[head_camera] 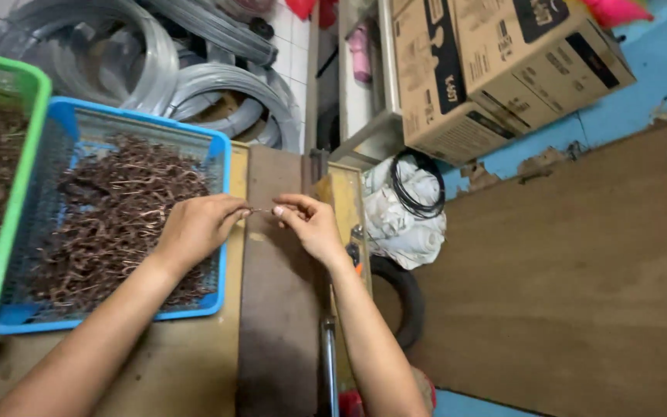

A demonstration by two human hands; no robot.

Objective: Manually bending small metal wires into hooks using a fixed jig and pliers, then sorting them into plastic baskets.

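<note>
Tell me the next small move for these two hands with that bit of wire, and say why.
Probably a short twist or bend of the thin wire piece. The left hand and right hand each pinch one end of it over the brown board, beside the blue basket of brown pieces.

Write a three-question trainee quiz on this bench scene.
1. True or false: the left hand and right hand pinch a thin wire piece between them.
2. Which basket lies right under the left hand? A) green basket B) blue basket C) a red one
3. Fill in: the grey wire coils lie beyond the ____ basket.

Key: 1 true. 2 B; it holds a heap of brown pieces. 3 blue.
</note>
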